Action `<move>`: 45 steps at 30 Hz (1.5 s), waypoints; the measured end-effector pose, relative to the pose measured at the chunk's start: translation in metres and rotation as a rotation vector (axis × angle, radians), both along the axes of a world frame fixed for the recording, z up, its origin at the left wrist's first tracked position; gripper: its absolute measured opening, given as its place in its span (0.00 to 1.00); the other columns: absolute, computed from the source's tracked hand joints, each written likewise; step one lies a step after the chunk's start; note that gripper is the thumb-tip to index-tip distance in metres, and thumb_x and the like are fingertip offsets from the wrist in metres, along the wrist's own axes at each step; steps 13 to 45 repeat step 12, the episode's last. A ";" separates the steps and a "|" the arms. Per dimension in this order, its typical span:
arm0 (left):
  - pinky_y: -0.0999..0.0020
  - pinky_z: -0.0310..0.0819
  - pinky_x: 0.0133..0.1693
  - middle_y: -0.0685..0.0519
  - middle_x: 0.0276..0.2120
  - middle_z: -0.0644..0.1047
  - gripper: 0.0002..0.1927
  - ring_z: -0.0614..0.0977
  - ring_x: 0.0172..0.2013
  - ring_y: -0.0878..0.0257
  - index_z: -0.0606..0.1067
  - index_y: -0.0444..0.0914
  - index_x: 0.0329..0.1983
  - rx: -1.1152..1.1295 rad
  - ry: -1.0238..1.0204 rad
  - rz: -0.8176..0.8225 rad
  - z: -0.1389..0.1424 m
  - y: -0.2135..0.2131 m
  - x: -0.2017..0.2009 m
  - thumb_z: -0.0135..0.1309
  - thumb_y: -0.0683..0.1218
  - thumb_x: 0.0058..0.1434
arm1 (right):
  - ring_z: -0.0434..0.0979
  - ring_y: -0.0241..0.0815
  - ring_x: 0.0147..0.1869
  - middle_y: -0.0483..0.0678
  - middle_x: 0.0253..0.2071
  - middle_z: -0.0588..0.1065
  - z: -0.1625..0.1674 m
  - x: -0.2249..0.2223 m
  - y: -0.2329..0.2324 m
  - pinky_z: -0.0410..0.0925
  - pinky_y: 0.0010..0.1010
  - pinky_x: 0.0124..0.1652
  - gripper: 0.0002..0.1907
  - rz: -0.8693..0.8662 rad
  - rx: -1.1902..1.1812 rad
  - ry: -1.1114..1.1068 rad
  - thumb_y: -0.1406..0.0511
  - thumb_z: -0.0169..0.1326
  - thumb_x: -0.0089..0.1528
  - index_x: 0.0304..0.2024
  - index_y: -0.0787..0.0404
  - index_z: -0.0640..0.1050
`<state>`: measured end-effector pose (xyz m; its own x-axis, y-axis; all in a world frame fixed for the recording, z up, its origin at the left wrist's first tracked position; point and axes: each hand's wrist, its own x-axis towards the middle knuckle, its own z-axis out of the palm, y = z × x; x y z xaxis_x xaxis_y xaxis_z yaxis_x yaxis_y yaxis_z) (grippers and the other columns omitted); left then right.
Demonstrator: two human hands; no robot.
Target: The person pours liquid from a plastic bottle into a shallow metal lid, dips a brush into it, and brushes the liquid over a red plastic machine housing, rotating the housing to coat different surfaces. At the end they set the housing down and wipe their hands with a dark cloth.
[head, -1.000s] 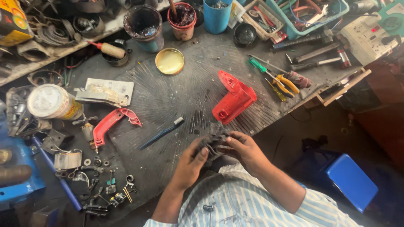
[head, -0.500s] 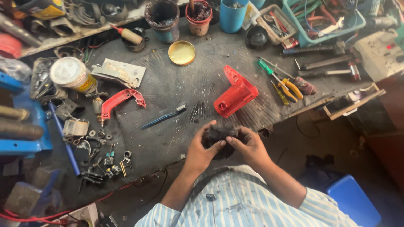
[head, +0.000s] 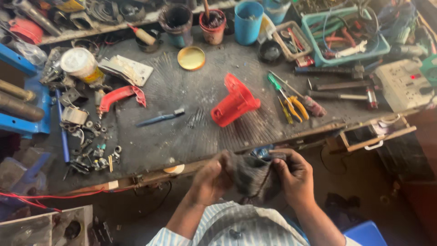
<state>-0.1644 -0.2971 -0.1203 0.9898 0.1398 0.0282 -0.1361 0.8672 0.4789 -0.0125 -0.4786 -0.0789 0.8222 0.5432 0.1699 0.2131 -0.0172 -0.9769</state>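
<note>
Gripping a dark, grimy rag (head: pixel 251 175) low in the frame, our left hand (head: pixel 210 176) and right hand (head: pixel 293 175) pinch its edges; soft, light, bunches easily.

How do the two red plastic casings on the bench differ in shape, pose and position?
The red housing is bulky and funnel-like, wide at one end; the red handle is slim and curved.
The housing lies mid-bench, just beyond the hands; the handle lies far to the left, among small metal parts.
The housing lies alone; a blue-handled tool lies below the handle.
Both are red plastic, lying on the dark, dirty bench, untouched.
</note>
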 end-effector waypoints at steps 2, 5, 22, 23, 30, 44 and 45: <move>0.62 0.77 0.49 0.48 0.47 0.79 0.28 0.81 0.47 0.57 0.73 0.36 0.52 -0.241 0.284 0.023 0.017 -0.031 0.010 0.51 0.60 0.58 | 0.75 0.31 0.48 0.44 0.43 0.78 0.002 -0.009 -0.008 0.68 0.23 0.49 0.08 0.046 0.031 0.034 0.70 0.58 0.65 0.46 0.66 0.79; 0.61 0.75 0.49 0.48 0.46 0.79 0.22 0.81 0.47 0.55 0.74 0.36 0.53 0.725 0.179 0.159 0.042 -0.071 0.019 0.52 0.52 0.59 | 0.76 0.31 0.44 0.44 0.39 0.79 0.000 -0.018 -0.005 0.70 0.24 0.46 0.11 0.039 -0.040 0.187 0.68 0.61 0.62 0.47 0.66 0.78; 0.63 0.72 0.56 0.51 0.47 0.81 0.08 0.79 0.53 0.57 0.79 0.46 0.47 1.967 0.417 0.090 0.061 -0.138 0.015 0.53 0.49 0.68 | 0.71 0.36 0.56 0.50 0.58 0.70 -0.022 -0.003 0.003 0.69 0.27 0.51 0.24 -0.118 0.164 0.379 0.62 0.52 0.68 0.65 0.60 0.66; 0.63 0.72 0.56 0.51 0.47 0.81 0.08 0.79 0.53 0.57 0.79 0.46 0.47 1.967 0.417 0.090 0.061 -0.138 0.015 0.53 0.49 0.68 | 0.71 0.36 0.56 0.50 0.58 0.70 -0.022 -0.003 0.003 0.69 0.27 0.51 0.24 -0.118 0.164 0.379 0.62 0.52 0.68 0.65 0.60 0.66; 0.63 0.72 0.56 0.51 0.47 0.81 0.08 0.79 0.53 0.57 0.79 0.46 0.47 1.967 0.417 0.090 0.061 -0.138 0.015 0.53 0.49 0.68 | 0.71 0.36 0.56 0.50 0.58 0.70 -0.022 -0.003 0.003 0.69 0.27 0.51 0.24 -0.118 0.164 0.379 0.62 0.52 0.68 0.65 0.60 0.66; 0.63 0.72 0.56 0.51 0.47 0.81 0.08 0.79 0.53 0.57 0.79 0.46 0.47 1.967 0.417 0.090 0.061 -0.138 0.015 0.53 0.49 0.68 | 0.71 0.36 0.56 0.50 0.58 0.70 -0.022 -0.003 0.003 0.69 0.27 0.51 0.24 -0.118 0.164 0.379 0.62 0.52 0.68 0.65 0.60 0.66; 0.63 0.72 0.56 0.51 0.47 0.81 0.08 0.79 0.53 0.57 0.79 0.46 0.47 1.967 0.417 0.090 0.061 -0.138 0.015 0.53 0.49 0.68 | 0.71 0.36 0.56 0.50 0.58 0.70 -0.022 -0.003 0.003 0.69 0.27 0.51 0.24 -0.118 0.164 0.379 0.62 0.52 0.68 0.65 0.60 0.66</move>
